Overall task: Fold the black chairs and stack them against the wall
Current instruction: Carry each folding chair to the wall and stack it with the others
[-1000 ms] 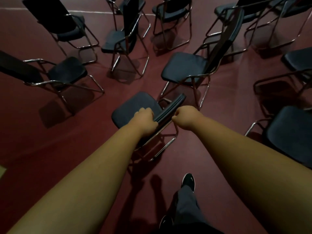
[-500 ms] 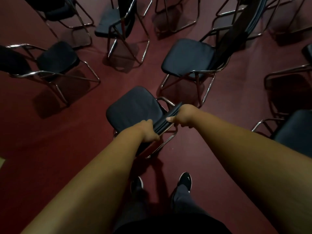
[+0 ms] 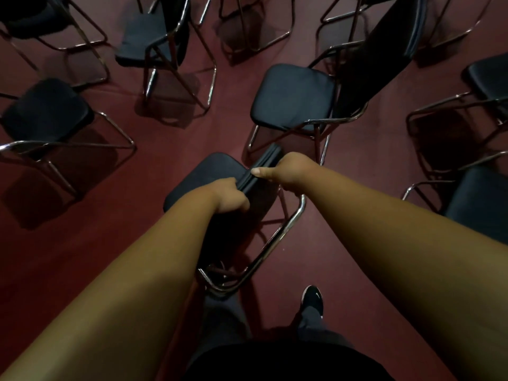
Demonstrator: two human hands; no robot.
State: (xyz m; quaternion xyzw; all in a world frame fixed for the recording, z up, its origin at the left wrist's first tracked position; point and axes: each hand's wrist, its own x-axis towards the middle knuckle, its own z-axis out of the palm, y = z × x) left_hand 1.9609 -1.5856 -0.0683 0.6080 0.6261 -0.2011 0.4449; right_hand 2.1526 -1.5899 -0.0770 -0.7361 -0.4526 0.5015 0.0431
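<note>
Black chair (image 3: 204, 185) is right in front, both hands clamped on the top edge of its backrest (image 3: 270, 156), which runs diagonally away to the right, left hand (image 3: 231, 196) nearer the body, right hand (image 3: 288, 169) further along, seat (image 3: 211, 169) not yet folded, so I'd guess folding's next.

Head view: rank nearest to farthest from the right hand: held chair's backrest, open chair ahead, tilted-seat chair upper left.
1. Black padded backrest of held chair, gripped by the right hand.
2. Open black chrome-framed chair, directly ahead.
3. Black tilted-seat chair, upper left.
</note>
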